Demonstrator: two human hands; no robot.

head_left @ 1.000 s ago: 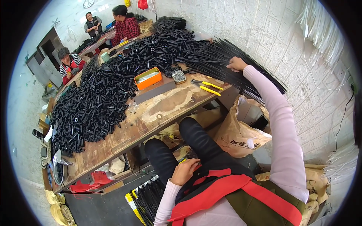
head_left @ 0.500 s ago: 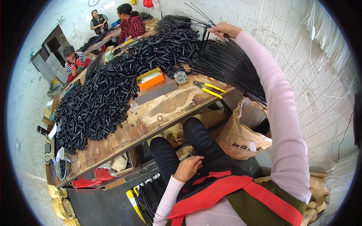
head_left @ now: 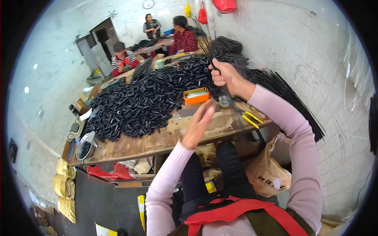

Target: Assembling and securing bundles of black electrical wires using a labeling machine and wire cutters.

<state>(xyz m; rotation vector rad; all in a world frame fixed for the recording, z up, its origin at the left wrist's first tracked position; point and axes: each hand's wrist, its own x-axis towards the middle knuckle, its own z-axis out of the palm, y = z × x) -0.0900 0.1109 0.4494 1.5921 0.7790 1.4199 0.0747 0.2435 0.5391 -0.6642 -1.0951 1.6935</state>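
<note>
My right hand (head_left: pixel 227 78) is closed around a bundle of thin black rods (head_left: pixel 230 103), held up over the worktable. The rods stick out above the fist and hang below it, the lower part blurred. Lower and to the left, my left hand (head_left: pixel 200 122) is raised with its fingers stretched out, holding nothing. Just beyond it stands an orange box (head_left: pixel 196 100) with pale thin pieces inside. A small tin (head_left: pixel 224 102) of metal bits and yellow-handled pliers (head_left: pixel 252 119) lie on the wooden table (head_left: pixel 153 142) near the rods.
A large heap of short black tubes (head_left: pixel 132 106) covers much of the table. Long black rods (head_left: pixel 289 90) lie at the right, past the table's edge. A paper sack (head_left: pixel 271 170) stands below. A clear jug (head_left: pixel 85 147) sits at the left corner. Several people are farther back.
My right hand has brought the rods from the far right stack back over the table. My left hand has risen from my lap toward them, fingers extended. The view has shifted.
</note>
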